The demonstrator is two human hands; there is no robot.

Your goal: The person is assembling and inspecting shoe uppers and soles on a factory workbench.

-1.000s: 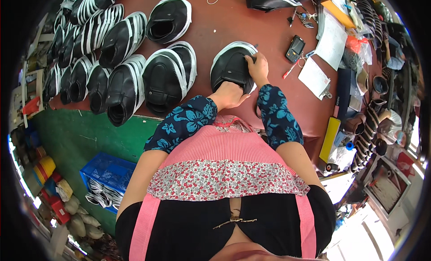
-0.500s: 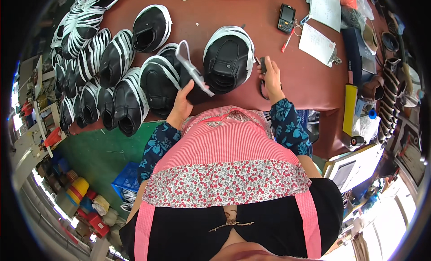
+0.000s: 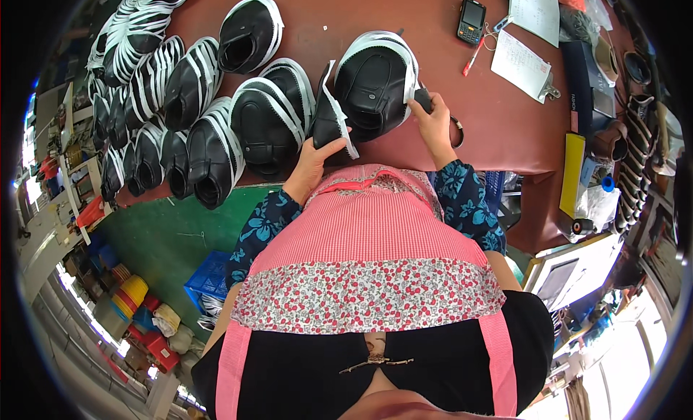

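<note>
My left hand [image 3: 312,162] is closed on the lower end of a black shoe upper [image 3: 328,124] with a white edge, tilted on its side so its rim faces right. Just right of it stands a stack of black shoe uppers [image 3: 372,84] with white serrated borders. At that stack's right edge is my right hand [image 3: 435,128], its fingers pinched round a small dark tool [image 3: 423,99]. A dark loop [image 3: 457,131] shows beside that hand; its link to the tool is hidden. Another stack of uppers [image 3: 263,124] sits to the left of my left hand.
Rows of black uppers [image 3: 206,160] fill the table's left side. On the brown tabletop [image 3: 426,23] lie a handheld scanner [image 3: 472,21], a red pen [image 3: 473,61] and a clipboard with papers [image 3: 521,66]. A blue crate [image 3: 208,279] stands on the green floor.
The held upper has tipped more upright and come against the stack's left side. My right hand has moved in to the stack's right edge, its fingers closing further round the tool.
</note>
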